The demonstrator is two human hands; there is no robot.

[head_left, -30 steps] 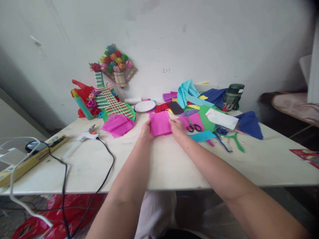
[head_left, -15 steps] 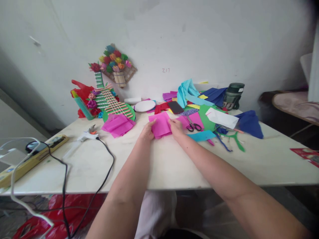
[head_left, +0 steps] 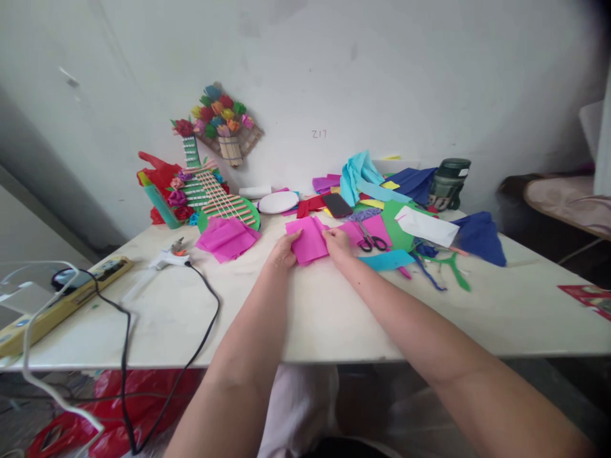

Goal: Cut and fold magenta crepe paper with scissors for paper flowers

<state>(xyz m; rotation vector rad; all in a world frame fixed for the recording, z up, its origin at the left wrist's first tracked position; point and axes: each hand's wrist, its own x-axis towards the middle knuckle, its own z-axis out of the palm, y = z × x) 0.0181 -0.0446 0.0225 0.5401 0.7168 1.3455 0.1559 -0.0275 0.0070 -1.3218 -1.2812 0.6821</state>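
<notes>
A square of bright pink paper [head_left: 310,238] lies on the white table [head_left: 334,312] between both my hands. My left hand [head_left: 283,251] pinches its left edge, thumb on top. My right hand [head_left: 338,245] holds its right edge with fingers closed on the paper. A second crumpled heap of pink paper [head_left: 226,238] rests to the left. Black-handled scissors [head_left: 371,240] lie just right of my right hand, on more pink paper.
Coloured paper scraps [head_left: 410,222], a phone [head_left: 337,205], a white round lid [head_left: 277,202] and a dark green jar [head_left: 447,183] crowd the far side. A glue gun [head_left: 165,258] with black cord lies left, near a yellow power strip [head_left: 57,304]. A paper-flower craft [head_left: 210,184] leans on the wall.
My left thumb has shifted up onto the pink paper's left edge and the paper sits lower and flatter. The view drifted slightly.
</notes>
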